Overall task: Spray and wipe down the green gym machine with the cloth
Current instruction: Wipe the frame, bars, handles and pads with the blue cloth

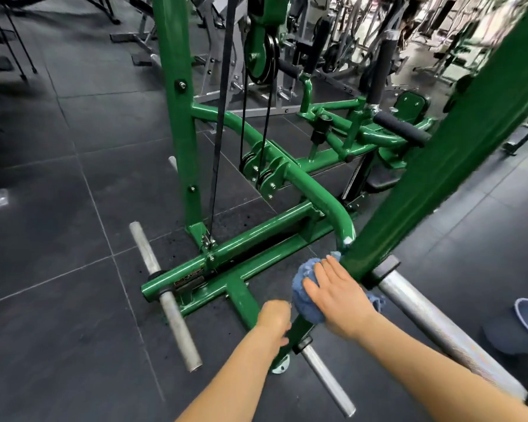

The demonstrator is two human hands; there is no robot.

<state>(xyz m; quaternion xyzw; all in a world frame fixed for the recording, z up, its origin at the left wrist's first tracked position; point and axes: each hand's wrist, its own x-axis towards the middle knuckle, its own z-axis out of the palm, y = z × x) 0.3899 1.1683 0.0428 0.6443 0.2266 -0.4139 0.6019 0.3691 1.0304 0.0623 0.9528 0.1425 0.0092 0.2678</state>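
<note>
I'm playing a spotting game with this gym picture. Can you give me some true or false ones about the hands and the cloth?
1. The cloth is blue. True.
2. The right hand lies on the cloth with its fingers straight. True.
3. The cloth is lying on the floor, away from the machine. False: it is pressed against the green gym machine, low on its slanted post.
4. The left hand is pressing the cloth too. False: it is lower down at a green bar, apart from the cloth, and what its curled fingers hold is hidden.
5. Silver bars stick out from the machine's base. True.
</note>
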